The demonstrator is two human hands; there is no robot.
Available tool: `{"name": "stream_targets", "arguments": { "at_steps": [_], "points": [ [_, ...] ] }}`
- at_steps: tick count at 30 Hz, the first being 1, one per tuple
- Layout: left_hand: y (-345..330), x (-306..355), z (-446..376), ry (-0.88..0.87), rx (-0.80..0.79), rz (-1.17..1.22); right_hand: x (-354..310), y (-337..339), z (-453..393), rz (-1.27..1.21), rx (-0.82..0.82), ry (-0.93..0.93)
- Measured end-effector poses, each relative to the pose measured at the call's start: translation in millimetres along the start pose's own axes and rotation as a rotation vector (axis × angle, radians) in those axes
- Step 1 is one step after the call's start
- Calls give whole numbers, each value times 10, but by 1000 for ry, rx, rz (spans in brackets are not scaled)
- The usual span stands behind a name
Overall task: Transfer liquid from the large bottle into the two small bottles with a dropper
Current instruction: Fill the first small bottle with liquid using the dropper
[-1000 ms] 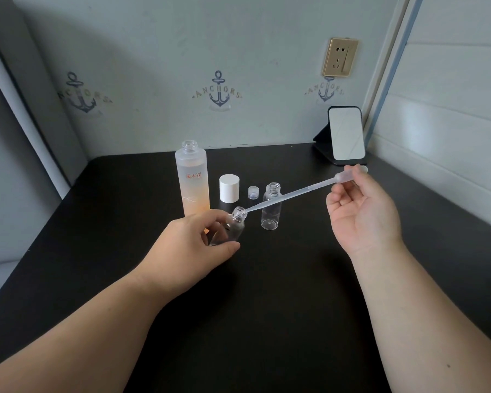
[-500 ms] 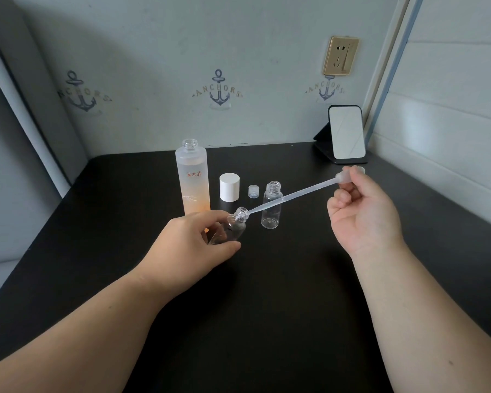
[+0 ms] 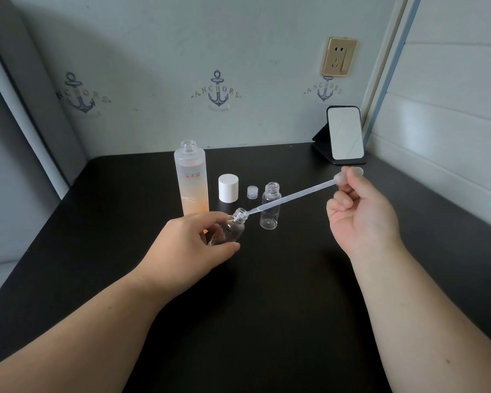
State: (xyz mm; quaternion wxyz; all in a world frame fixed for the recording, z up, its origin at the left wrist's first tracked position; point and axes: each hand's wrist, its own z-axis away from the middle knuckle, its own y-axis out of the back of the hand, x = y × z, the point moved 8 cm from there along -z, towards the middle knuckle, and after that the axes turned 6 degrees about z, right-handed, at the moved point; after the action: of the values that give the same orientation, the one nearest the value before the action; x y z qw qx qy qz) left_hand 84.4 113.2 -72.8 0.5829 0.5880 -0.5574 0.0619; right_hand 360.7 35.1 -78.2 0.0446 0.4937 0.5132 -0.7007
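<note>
My left hand (image 3: 190, 242) grips a small clear bottle (image 3: 234, 226), tilted so its open neck points up and to the right. My right hand (image 3: 360, 214) pinches the bulb of a long translucent dropper (image 3: 292, 195); the dropper's tip sits in the tilted bottle's mouth. A second small clear bottle (image 3: 270, 205) stands upright and uncapped just behind the dropper's stem. The large frosted bottle (image 3: 192, 182), orange toward its base, stands open at the back left of the group.
A white cap (image 3: 228, 187) and a small clear cap (image 3: 252, 192) stand between the large bottle and the upright small one. A small standing mirror (image 3: 345, 134) is at the back right of the black table (image 3: 267, 307). Walls close in behind and on both sides.
Almost nothing has shifted. The dropper's tip stays in the tilted bottle's mouth, and my right hand has drifted slightly with the bulb.
</note>
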Motion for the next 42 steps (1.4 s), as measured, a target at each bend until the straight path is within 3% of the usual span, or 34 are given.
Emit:
{"name": "stream_targets", "arguments": {
  "at_steps": [21,31,39,42],
  "points": [
    [31,-42,-38,42,41,-58,-63,-147,-9,-11,-30,9],
    [22,-106,-107,116,59,-83,-115,-505,-332,155,-51,-70],
    [-15,-139,-102,133,-21,-84,-1,-340,-445,3,-97,-64],
    [78,-82,-58,82,17,36,14,-285,-451,-36,-93,-66]
  ]
}}
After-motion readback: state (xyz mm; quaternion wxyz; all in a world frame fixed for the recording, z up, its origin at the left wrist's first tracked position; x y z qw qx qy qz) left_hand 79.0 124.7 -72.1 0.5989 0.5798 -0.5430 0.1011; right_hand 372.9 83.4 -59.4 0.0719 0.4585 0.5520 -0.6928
